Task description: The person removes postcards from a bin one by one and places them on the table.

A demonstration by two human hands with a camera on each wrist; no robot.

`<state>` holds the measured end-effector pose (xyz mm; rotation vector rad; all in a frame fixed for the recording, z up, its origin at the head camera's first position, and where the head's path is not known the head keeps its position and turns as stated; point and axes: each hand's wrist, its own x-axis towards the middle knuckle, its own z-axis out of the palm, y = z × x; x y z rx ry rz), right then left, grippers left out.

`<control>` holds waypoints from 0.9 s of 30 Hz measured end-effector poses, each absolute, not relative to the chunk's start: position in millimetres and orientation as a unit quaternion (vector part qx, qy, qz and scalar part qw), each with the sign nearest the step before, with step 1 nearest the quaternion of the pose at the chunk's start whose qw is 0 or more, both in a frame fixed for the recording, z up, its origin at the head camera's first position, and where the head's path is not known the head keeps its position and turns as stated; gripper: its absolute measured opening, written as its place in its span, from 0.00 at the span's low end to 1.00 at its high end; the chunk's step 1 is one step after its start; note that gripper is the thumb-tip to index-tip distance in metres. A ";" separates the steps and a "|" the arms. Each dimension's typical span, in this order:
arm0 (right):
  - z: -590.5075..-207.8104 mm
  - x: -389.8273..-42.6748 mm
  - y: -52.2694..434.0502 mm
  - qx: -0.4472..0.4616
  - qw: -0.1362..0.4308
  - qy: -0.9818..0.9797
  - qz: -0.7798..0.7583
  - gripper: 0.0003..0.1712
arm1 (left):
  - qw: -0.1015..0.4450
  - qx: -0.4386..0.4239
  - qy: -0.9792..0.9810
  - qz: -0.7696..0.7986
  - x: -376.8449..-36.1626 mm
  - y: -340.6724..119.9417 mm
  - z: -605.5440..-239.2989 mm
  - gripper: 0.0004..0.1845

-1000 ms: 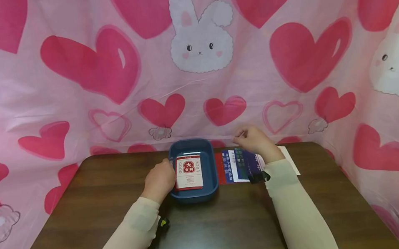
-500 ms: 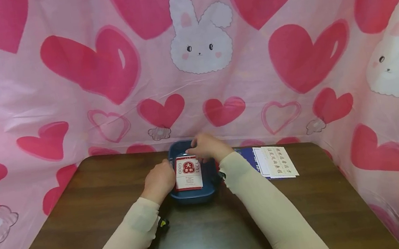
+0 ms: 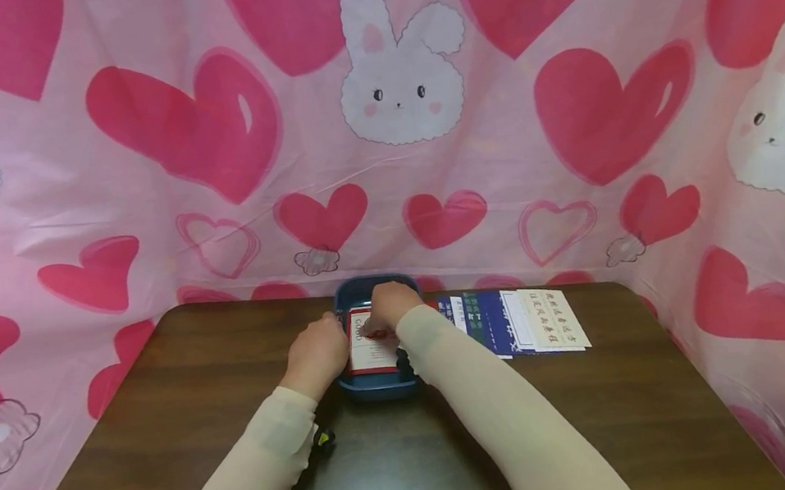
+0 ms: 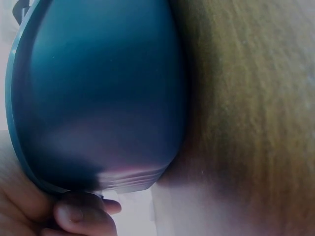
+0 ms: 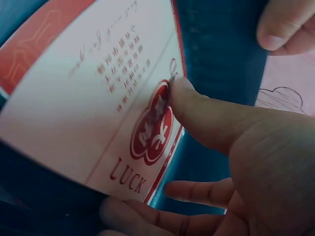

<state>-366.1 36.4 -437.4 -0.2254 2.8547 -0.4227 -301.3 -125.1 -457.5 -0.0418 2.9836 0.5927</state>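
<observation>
A blue tray (image 3: 380, 386) sits at the far middle of the brown table (image 3: 420, 456). A red and white card (image 3: 368, 354) printed "GOOD LUCK" lies in it. My left hand (image 3: 319, 352) grips the tray's left rim, with a fingertip (image 5: 285, 24) curled over the edge. In the left wrist view the tray's outer wall (image 4: 98, 88) fills the frame above my fingers (image 4: 83, 216). My right hand (image 3: 386, 305) pinches the card (image 5: 98, 98). Its thumb (image 5: 197, 113) presses on the red emblem and its fingers (image 5: 197, 191) are under the card's edge.
A row of overlapping cards (image 3: 514, 320), blue, red and white with print, lies on the table just right of the tray. A pink cloth with hearts and rabbits (image 3: 401, 86) hangs close behind and around the table. Small dark devices sit at both wrists.
My right hand moved left from above the row of cards to the tray and took hold of the card there. The left hand stayed on the tray's rim.
</observation>
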 end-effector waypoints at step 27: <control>-416.8 -361.1 59.0 -0.066 0.047 0.976 -0.200 0.31 | 0.041 -0.011 0.980 0.196 -302.9 -125.5 -459.7 0.25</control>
